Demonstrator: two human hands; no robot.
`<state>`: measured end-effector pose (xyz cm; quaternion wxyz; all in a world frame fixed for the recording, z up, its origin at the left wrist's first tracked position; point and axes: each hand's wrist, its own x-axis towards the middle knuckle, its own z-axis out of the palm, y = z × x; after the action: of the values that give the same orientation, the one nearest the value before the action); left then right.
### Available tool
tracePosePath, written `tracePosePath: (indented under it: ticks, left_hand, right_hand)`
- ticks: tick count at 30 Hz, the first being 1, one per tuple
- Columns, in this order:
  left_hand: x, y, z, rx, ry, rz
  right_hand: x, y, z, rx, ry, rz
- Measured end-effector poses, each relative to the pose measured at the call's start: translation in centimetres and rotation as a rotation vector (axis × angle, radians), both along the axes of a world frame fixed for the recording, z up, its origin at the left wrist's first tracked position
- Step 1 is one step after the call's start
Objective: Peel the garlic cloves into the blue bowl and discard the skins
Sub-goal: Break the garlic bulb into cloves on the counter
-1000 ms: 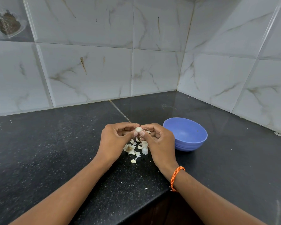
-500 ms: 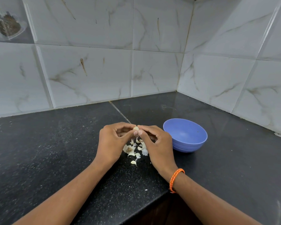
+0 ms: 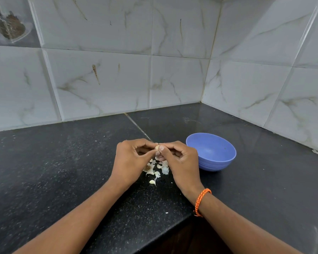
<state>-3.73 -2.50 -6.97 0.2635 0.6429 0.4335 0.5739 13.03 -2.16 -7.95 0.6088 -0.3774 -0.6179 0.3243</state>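
A small garlic clove [image 3: 156, 147] is pinched between the fingertips of my left hand [image 3: 131, 160] and my right hand [image 3: 180, 162], held just above the black counter. My right thumb presses against the clove. Below the hands lies a loose pile of garlic cloves and papery skins [image 3: 155, 169], partly hidden by my fingers. The blue bowl [image 3: 212, 153] stands right of my right hand, a little apart from it, and its inside looks empty.
The black stone counter [image 3: 62, 171] meets tiled walls [image 3: 173, 79] at a corner behind the bowl. Its front edge [image 3: 154, 233] runs below my forearms. An orange cord bracelet [image 3: 200, 200] is on my right wrist. Small white flecks dot the counter.
My hands have drawn closer together around the clove, and my right thumb has shifted onto it. The bowl and the pile have not moved.
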Motion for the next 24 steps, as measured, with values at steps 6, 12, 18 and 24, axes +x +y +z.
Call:
tracePosePath:
  ticks: [6,12,18,24]
  left_hand:
    - [-0.03,0.38,-0.23,-0.015,-0.055,-0.007]
    - [0.02,0.69,-0.62,-0.063,-0.141,-0.029]
    - [-0.04,0.75,-0.76,-0.116,-0.177,-0.018]
    - [0.18,0.75,-0.73,-0.063,-0.072,-0.01]
  right_hand:
    - [-0.17,0.24,-0.08,0.002,-0.016,-0.059]
    - [-0.34,0.23,-0.09,0.006,-0.042,-0.086]
    - [-0.35,-0.03,-0.05,0.024,-0.084,-0.095]
    - [-0.36,-0.14,-0.05,0.036,-0.134,-0.107]
